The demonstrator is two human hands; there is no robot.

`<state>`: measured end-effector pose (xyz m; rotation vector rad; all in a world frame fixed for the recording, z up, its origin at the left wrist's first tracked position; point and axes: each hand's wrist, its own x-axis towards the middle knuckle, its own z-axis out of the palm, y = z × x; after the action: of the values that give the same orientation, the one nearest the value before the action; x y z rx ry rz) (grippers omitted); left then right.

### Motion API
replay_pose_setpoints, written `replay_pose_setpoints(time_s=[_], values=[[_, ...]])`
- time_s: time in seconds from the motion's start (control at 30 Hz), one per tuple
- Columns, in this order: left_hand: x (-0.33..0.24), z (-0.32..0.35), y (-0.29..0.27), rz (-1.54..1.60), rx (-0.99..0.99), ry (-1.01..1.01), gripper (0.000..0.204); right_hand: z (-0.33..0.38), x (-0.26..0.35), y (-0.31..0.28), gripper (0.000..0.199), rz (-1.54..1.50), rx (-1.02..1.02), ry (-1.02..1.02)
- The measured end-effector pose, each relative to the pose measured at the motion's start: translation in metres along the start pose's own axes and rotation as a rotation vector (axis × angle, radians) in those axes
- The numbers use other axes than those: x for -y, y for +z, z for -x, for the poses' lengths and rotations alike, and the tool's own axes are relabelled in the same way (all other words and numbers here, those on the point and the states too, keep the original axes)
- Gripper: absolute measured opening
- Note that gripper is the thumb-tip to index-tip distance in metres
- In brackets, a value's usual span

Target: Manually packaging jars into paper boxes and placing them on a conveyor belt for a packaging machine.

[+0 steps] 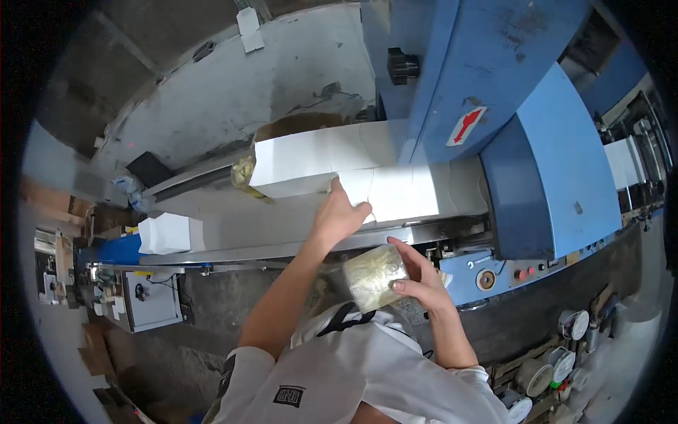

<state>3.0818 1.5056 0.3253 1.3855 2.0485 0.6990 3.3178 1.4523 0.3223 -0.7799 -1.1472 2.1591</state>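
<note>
My left hand (340,213) reaches over the metal conveyor bed. Its index finger touches the near lower edge of a long row of white paper blocks (296,159), and its thumb points to the right, toward white sheets (406,194) lying flat beside the row. Held in my right hand (422,279), close to my body, is a pale yellow block-shaped packet (373,278) in shiny clear wrap. The thumb presses its near side while the fingers go behind it. A similar yellowish wrapped packet (242,172) sits at the left end of the white row.
A blue machine (487,78) with a red arrow label and a black knob (402,66) stands at the far right. Its panel (522,274) carries buttons and a tape roll. Another white block (166,233) rests at the left end of the bed. Tubs (534,377) stand at lower right.
</note>
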Motion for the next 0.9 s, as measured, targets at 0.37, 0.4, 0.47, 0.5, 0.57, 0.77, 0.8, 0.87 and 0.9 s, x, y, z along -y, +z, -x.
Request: replay_pose_setpoints(time_s=[0.37,0.4,0.47,0.5,0.57,0.77,0.8,0.87,0.9], values=[[0.177,0.01,-0.088,0.692,0.15,-0.154,0.065,-0.06,-0.018,0.05,0.1,0.033,-0.083,0.043],[0.241,0.012,-0.101,0.681,0.107,-0.148,0.066,-0.065,-0.024,0.052,0.102,0.078,-0.075,0.012],[0.313,0.025,-0.142,0.669,0.128,-0.003,0.069,-0.068,-0.023,0.06,0.105,0.111,-0.113,0.006],[0.313,0.031,-0.167,0.815,0.148,-0.099,0.069,-0.066,-0.024,0.06,0.104,0.106,-0.163,0.02],[0.319,0.045,-0.226,0.97,0.165,-0.266,0.066,-0.065,-0.027,0.064,0.101,0.14,-0.235,-0.021],[0.316,0.068,-0.286,-0.266,-0.638,0.065,0.035,-0.063,-0.029,0.091,0.103,0.132,-0.298,-0.051],[0.275,0.073,-0.285,-0.328,-0.698,0.236,0.032,-0.062,-0.03,0.092,0.102,0.143,-0.304,-0.058],[0.277,0.085,-0.249,-0.681,-0.373,0.413,0.039,-0.06,-0.035,0.094,0.101,0.152,-0.271,-0.047],[0.288,0.089,-0.238,-0.877,-0.232,0.379,0.035,-0.062,-0.038,0.085,0.1,0.151,-0.272,-0.043]])
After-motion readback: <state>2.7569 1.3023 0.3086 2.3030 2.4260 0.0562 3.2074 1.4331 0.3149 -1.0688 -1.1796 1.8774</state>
